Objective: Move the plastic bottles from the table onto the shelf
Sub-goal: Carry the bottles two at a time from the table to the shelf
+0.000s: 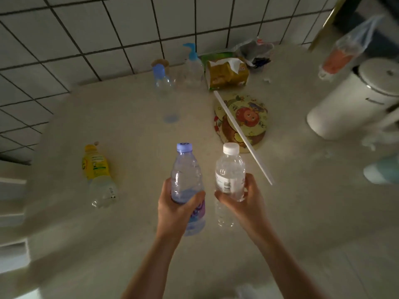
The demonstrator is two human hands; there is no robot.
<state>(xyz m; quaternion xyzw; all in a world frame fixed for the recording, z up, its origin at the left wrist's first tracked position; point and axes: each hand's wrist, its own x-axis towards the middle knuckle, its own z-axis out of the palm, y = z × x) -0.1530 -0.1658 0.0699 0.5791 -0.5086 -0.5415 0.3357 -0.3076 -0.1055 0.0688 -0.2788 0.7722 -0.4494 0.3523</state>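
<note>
White tiled wall (pixel 86 35) behind, pale beige table (pixel 129 126) below, and both hands are up over its near side. The left hand (pixel 174 209) wraps its fingers round the lower body of a blue-capped bottle (pixel 186 175), thumb across the front, cap pointing away. Right beside it, the right hand (pixel 244 197) grips a white-capped bottle (pixel 230 171) the same way, fingers curled round the labelled middle. The two bottles sit close together, not touching, both held above the table. Off to the left a yellow bottle (pixel 99 175) lies on its side on the table. Farther back near the wall stands a clear bottle (pixel 162 80) with a blue cap, and just beside it a pump bottle (pixel 193 63). A tissue pack (pixel 226 74), a cartoon plate (pixel 241 119) with a white stick (pixel 244 139) across it, and a white canister (pixel 349 100) fill the right.
</note>
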